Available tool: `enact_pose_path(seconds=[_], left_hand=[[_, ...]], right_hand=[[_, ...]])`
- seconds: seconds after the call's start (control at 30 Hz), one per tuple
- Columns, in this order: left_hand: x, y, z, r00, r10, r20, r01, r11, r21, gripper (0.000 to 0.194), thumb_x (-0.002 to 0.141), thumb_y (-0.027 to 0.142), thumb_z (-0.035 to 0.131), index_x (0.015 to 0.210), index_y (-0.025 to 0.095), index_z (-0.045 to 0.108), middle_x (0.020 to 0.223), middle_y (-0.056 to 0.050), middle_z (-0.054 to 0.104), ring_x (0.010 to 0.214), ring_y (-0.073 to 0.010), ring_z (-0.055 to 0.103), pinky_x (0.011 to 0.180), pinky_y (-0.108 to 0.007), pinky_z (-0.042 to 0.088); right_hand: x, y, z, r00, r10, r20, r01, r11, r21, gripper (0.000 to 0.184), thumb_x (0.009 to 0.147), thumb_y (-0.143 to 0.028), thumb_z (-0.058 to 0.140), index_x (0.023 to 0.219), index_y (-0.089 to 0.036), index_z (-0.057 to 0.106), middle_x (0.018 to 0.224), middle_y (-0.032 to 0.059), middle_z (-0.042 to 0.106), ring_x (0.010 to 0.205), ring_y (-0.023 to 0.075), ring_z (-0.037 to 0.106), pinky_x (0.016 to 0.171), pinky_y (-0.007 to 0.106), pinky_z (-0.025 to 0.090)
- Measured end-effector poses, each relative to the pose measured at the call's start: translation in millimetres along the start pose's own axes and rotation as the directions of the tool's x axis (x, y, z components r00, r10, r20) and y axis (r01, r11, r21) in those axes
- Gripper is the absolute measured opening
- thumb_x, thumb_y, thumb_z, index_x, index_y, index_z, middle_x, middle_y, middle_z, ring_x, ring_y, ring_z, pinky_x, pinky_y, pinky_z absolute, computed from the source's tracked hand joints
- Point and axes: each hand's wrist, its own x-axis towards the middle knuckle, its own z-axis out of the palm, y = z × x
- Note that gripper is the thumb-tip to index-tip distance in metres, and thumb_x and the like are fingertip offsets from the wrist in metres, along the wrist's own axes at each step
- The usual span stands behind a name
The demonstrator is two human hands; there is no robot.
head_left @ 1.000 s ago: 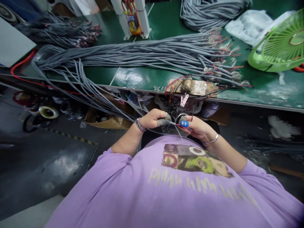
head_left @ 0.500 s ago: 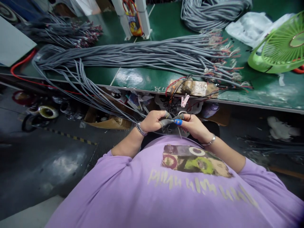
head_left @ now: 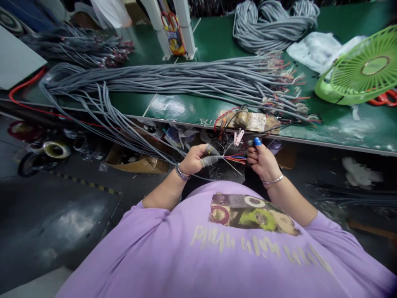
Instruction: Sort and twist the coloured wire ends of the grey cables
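In the head view, between the bench's (head_left: 350,131) front edge and the purple shirt (head_left: 186,244), the left grip (head_left: 194,159) pinched the gray cable (head_left: 220,157), colored wires (head_left: 236,159) now exposed, while the right grip (head_left: 262,162), curled closed, had moved away, contents unclear.

We count two hands, the left hand (head_left: 192,160) and the right hand (head_left: 263,163), with one grey cable (head_left: 221,157) between them. We see two wristbands (head_left: 182,173), one on each wrist. On one table (head_left: 170,108) we find three cable bundles (head_left: 173,78) and one green fan (head_left: 339,85). We also count one pink clip (head_left: 238,137).
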Motion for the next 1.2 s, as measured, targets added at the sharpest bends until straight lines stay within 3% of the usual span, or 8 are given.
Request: enact_pose_path(seconds=[0.13,0.27,0.43,0.6,0.73,0.87,1.2], left_hand=[[13,-7,13.4,0.995,-0.043,-0.087,0.039,0.998,-0.056,0.037,0.079,0.048,0.075,0.087,0.013,0.065,0.062,0.002,0.061,0.048,-0.0057,0.052,0.048,-0.018,0.043],[28,-14,24.9,0.991,-0.045,-0.125,0.038,0.998,-0.056,0.039,0.078,0.049,0.075,0.088,0.013,0.063,0.065,0.002,0.060,0.051,-0.0054,0.052,0.050,-0.018,0.044],[37,-23,31.2,0.986,-0.081,-0.145,0.070,0.995,-0.073,0.042,0.076,0.052,0.075,0.084,0.014,0.060,0.062,0.004,0.057,0.049,-0.0043,0.049,0.048,-0.018,0.042],[38,-30,33.7,0.983,-0.138,-0.121,0.127,0.987,-0.094,0.048,0.074,0.057,0.075,0.086,0.014,0.058,0.060,0.004,0.056,0.048,-0.0053,0.049,0.045,-0.018,0.040],[37,-33,35.8,0.978,-0.181,-0.102,0.173,0.982,-0.076,0.049,0.075,0.060,0.073,0.088,0.014,0.060,0.059,0.004,0.056,0.047,-0.0058,0.049,0.043,-0.018,0.039],[38,-31,38.3,0.983,-0.171,-0.063,0.167,0.984,-0.062,0.047,0.074,0.057,0.075,0.087,0.014,0.060,0.061,0.004,0.057,0.048,-0.0055,0.048,0.043,-0.018,0.038],[36,-29,37.6,0.977,-0.207,-0.041,0.206,0.978,-0.028,0.047,0.075,0.058,0.074,0.080,0.014,0.060,0.053,0.005,0.054,0.041,-0.0046,0.045,0.041,-0.017,0.034]], right_hand=[[9,1,13,0.986,0.121,0.112,-0.109,0.988,-0.108,0.053,0.076,-0.067,0.070,0.074,-0.019,0.048,0.057,-0.0048,0.051,0.037,0.0007,0.019,0.033,0.015,0.008],[20,0,29,0.956,0.125,0.265,-0.093,0.987,-0.131,0.059,0.072,-0.076,0.066,0.069,-0.020,0.048,0.049,-0.0069,0.041,0.039,0.0036,0.024,0.034,0.016,0.013],[25,-2,37,0.958,0.090,0.272,-0.047,0.986,-0.161,0.061,0.070,-0.075,0.069,0.061,-0.020,0.046,0.045,-0.0069,0.038,0.039,0.0044,0.026,0.035,0.017,0.018],[23,-1,42,0.941,0.150,0.304,-0.122,0.987,-0.109,0.061,0.068,-0.074,0.072,0.060,-0.019,0.047,0.049,-0.0056,0.044,0.039,0.0036,0.028,0.035,0.017,0.020],[23,2,46,0.957,0.113,0.268,-0.109,0.994,-0.030,0.060,0.065,-0.070,0.077,0.060,-0.018,0.047,0.047,-0.0059,0.045,0.038,0.0026,0.029,0.034,0.017,0.020],[24,4,46,0.950,0.078,0.302,-0.074,0.997,-0.025,0.058,0.068,-0.069,0.076,0.062,-0.018,0.050,0.047,-0.0066,0.045,0.037,0.0024,0.030,0.034,0.018,0.023],[24,11,43,0.945,0.070,0.319,-0.082,0.996,0.025,0.061,0.069,-0.076,0.069,0.063,-0.019,0.048,0.053,-0.0044,0.048,0.039,0.0032,0.032,0.034,0.017,0.017]])
